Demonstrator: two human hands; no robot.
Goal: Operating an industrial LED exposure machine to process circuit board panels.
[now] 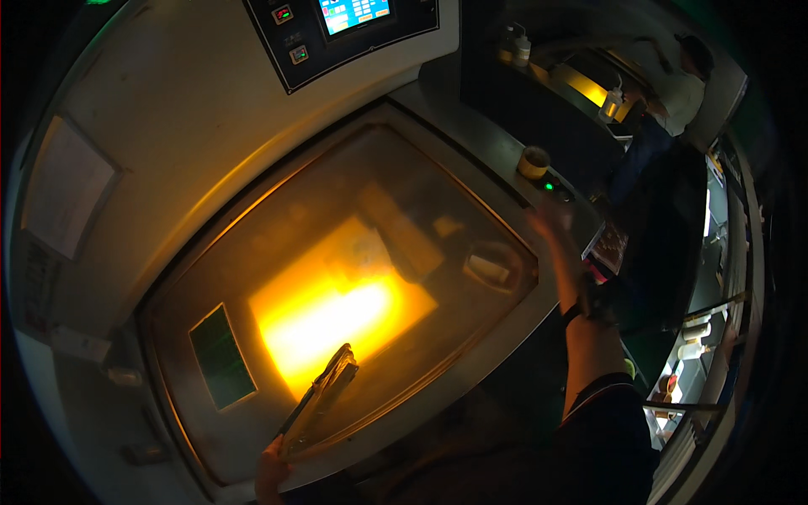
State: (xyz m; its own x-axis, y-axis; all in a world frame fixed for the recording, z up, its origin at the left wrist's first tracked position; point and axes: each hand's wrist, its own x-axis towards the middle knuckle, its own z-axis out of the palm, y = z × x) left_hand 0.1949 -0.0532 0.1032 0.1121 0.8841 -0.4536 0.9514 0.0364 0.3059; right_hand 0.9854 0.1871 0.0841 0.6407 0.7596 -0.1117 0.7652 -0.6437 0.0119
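Note:
At the lower left, my left hand (271, 465) is closed on the near end of a thin dark bar (313, 394) with a shiny, bent far end. The bar slants up over a glass-like machine bed (404, 168), where a bright yellow rectangle of light (337, 311) glows. What the bar belongs to is hard to make out in the glare. On the right, my right hand (551, 220) reaches over the bed's rim, just below a green-lit button (549, 187). Motion smears its fingers, and whether they touch the button cannot be seen.
A dark green panel (223, 355) lies left of the light. Above the bed is a control panel with a lit screen (357, 15). A round tub (534, 162) stands beyond the button. Another person (677, 101) works at the upper right; lit shelves (692, 349) line the right side.

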